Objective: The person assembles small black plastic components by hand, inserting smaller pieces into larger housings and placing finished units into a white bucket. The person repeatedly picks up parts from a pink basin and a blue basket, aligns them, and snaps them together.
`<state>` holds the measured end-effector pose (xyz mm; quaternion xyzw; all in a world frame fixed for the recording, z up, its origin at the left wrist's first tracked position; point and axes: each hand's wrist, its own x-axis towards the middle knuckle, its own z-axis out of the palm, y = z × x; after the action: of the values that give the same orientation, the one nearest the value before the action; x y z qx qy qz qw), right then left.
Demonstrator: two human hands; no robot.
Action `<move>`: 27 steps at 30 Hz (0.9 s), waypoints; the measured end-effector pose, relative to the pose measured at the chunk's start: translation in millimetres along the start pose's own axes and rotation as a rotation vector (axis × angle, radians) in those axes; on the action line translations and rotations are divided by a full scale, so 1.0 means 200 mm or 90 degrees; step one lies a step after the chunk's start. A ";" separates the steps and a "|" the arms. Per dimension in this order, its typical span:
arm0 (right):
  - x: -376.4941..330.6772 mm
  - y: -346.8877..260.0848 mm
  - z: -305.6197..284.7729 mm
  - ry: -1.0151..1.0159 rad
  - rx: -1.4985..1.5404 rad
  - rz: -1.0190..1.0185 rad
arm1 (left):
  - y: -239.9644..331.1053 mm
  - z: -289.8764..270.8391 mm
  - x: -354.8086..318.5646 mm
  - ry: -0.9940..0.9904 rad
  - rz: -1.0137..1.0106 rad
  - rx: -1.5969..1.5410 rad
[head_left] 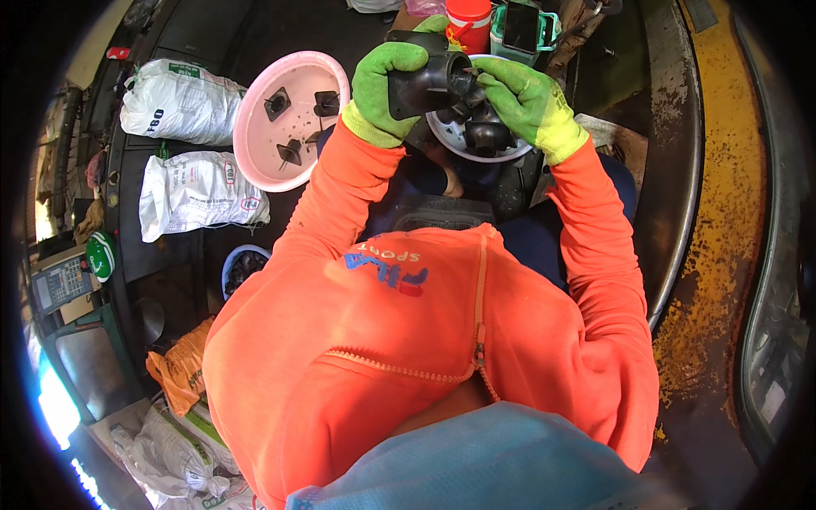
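My left hand, in a green glove, is closed around a black elbow-shaped plastic fitting with a flat flange. It is held up above a pale basin. Thumb and fingers pinched, my gloved right hand works at the fitting's open right end. Whatever lies between those fingertips is too small to make out. More black plastic fittings are heaped in the pale basin below. To the left, a pink basin holds several square black pieces and small dark scraps.
Two white printed sacks lie left of the pink basin. Beyond the pale basin stand a red jug and a green basket with a dark phone-like object. A rusty yellow metal edge runs along the right. A blue-rimmed basin sits by my left side.
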<state>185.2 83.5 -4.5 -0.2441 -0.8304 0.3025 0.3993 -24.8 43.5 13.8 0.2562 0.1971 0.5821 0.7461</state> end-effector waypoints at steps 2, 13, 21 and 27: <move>-0.01 0.01 0.02 -0.004 0.084 0.058 | 0.00 0.01 -0.01 -0.005 0.017 0.009; -0.04 -0.01 0.08 0.005 0.259 0.172 | 0.02 0.09 0.05 -0.045 0.207 0.228; -0.04 -0.14 0.07 0.029 0.567 0.407 | -0.06 0.09 0.08 -0.025 0.354 0.288; -0.04 -0.22 0.00 -0.029 0.681 0.416 | 0.01 -0.01 0.15 -0.181 0.613 0.750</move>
<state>182.6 47.9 21.8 -0.2450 -0.4551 0.7878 0.3352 -20.1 72.5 14.2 0.7403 0.2435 0.6032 0.1698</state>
